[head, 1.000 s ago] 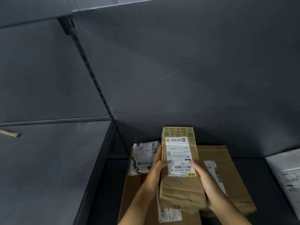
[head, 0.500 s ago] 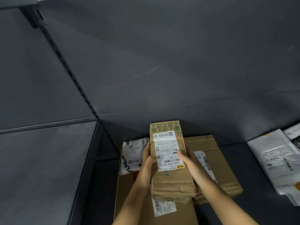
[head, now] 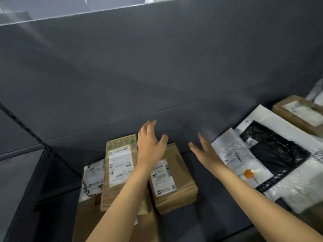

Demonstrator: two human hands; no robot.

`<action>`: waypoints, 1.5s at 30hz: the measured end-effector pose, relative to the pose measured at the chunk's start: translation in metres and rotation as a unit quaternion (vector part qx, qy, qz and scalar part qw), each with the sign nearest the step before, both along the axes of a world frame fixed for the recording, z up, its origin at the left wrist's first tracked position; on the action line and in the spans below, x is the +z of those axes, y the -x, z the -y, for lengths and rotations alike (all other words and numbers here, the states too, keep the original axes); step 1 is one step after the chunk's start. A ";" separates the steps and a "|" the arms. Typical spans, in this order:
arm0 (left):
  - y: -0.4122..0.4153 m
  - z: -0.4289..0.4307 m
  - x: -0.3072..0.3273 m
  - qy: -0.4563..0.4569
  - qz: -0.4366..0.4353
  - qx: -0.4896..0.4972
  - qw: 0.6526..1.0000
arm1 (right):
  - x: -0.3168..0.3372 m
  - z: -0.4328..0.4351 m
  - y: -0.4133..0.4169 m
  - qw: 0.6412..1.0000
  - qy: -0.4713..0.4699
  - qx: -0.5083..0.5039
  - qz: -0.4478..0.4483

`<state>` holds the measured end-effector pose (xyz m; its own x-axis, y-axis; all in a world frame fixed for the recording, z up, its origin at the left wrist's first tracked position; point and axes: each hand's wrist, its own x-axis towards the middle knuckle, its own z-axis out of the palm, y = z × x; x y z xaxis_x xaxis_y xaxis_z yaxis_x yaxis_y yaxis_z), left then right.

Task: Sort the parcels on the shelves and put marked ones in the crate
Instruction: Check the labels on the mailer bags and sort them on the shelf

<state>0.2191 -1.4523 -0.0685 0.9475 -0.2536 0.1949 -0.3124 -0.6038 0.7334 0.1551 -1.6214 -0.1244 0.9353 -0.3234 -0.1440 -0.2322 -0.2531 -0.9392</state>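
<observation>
Grey shelf (head: 209, 215) carries a white and black plastic mailer (head: 262, 154) at the right and, left of centre, a tall cardboard parcel (head: 119, 168) beside a squat cardboard box (head: 172, 182). Left hand (head: 151, 145) hovers over them, right hand (head: 204, 152) near the mailer; both are spread open-fingered, holding nothing.
</observation>
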 end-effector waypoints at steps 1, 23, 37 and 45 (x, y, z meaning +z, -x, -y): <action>0.005 0.025 -0.001 -0.029 0.010 -0.032 0.999 | -0.001 0.020 0.003 0.999 0.040 -0.021 -0.008; 0.068 0.224 -0.096 -0.305 -0.041 -0.205 0.929 | -0.064 0.175 0.076 0.933 0.253 -0.098 -0.237; 0.067 0.205 -0.135 -0.339 -0.136 -0.174 0.914 | -0.115 0.172 0.059 0.967 0.141 -0.095 -0.192; 0.047 0.190 -0.112 -0.275 -0.069 -0.171 0.944 | -0.059 0.201 0.066 0.987 0.047 -0.130 -0.077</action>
